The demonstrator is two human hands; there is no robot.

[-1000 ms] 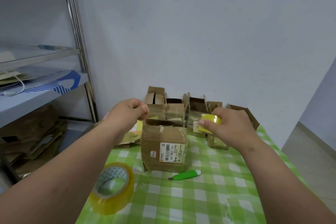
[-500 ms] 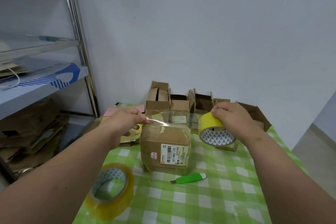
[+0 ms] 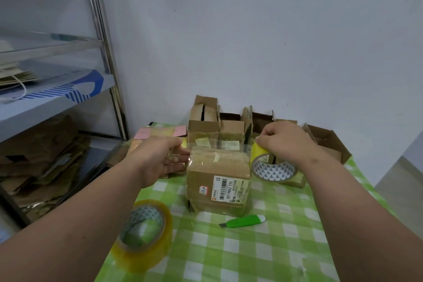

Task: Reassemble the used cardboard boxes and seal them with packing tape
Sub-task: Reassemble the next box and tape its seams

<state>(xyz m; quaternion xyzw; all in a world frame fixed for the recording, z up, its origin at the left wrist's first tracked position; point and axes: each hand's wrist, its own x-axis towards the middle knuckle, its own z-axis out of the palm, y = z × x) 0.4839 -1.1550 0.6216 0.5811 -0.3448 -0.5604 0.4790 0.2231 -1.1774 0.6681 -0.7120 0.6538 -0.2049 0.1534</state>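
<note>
A cardboard box (image 3: 218,181) with a barcode label stands on the green checked tablecloth (image 3: 263,254). A clear strip of tape (image 3: 219,146) spans its top. The left hand (image 3: 160,158), fingers mostly straight, seems to press the strip's end against the box's left side. The right hand (image 3: 283,140) grips a yellow tape roll (image 3: 272,165) just right of the box. A second tape roll (image 3: 144,233) and a green utility knife (image 3: 243,221) lie nearer; open boxes (image 3: 231,126) line the wall.
</note>
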